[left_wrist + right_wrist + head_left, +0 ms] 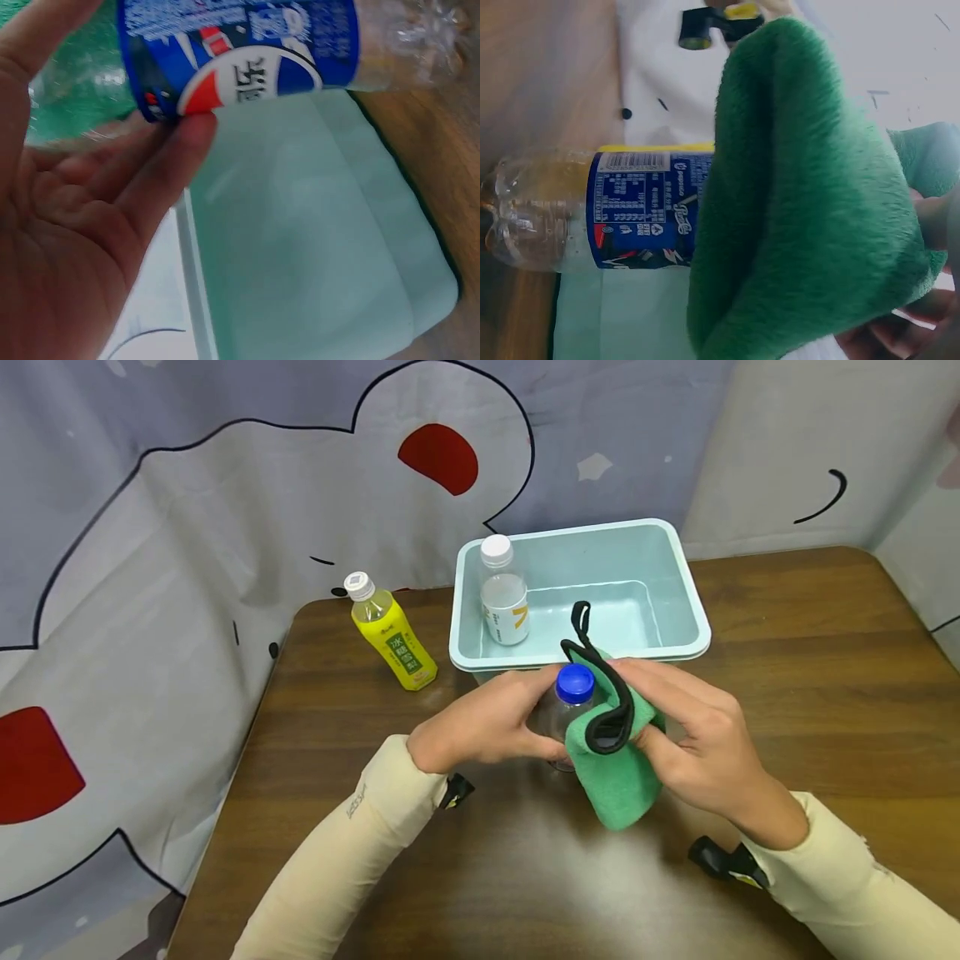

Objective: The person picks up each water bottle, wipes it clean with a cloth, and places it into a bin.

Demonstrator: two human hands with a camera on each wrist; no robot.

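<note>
My left hand (487, 718) grips a clear plastic bottle (247, 56) with a blue cap (575, 683) and a blue cola label. In the left wrist view the fingers lie around its upper part, against the label's edge. My right hand (697, 735) holds a green cloth (622, 789) with black trim and a loop, pressed against the bottle's right side. In the right wrist view the cloth (817, 202) covers the upper part of the bottle (641, 210). The bottle stands about upright; whether its base touches the table cannot be told.
A pale blue-green plastic bin (592, 585) stands just beyond the hands. Inside, at its left end, is a clear bottle (504, 602) with a white cap. Left of the bin stands a yellow drink bottle (397, 639) on the wooden table (337, 710). A patterned curtain (247, 510) hangs behind.
</note>
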